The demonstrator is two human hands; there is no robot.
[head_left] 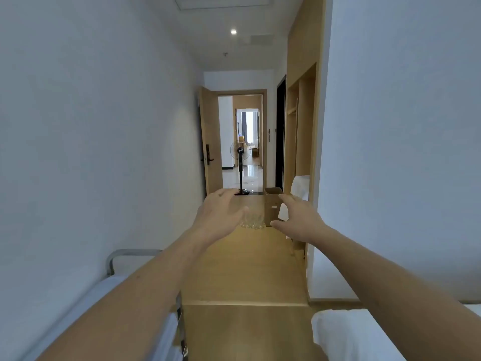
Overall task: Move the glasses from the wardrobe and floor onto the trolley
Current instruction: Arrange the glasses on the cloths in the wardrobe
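Both forearms outstretched, hands (pixel 260 217) wide-spread and empty before the floor glasses (pixel 252 220).

Glasses (pixel 252 220) on floor (pixel 247 269) at 12 o'clock, touching cardboard box (pixel 272 204) at their 3. Wardrobe (pixel 302 131) along the wall at 1 o'clock. Trolley (pixel 145 295) at 8, bed (pixel 364 334) at 4. Fan (pixel 240 168) in doorway beyond glasses, 12 o'clock.

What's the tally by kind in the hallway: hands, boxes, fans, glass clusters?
Hands: 2, left hand and right hand, both empty
Cardboard box: 1
Standing fan: 1
Cluster of glasses on the floor: 1, individual count unclear
Total: 5
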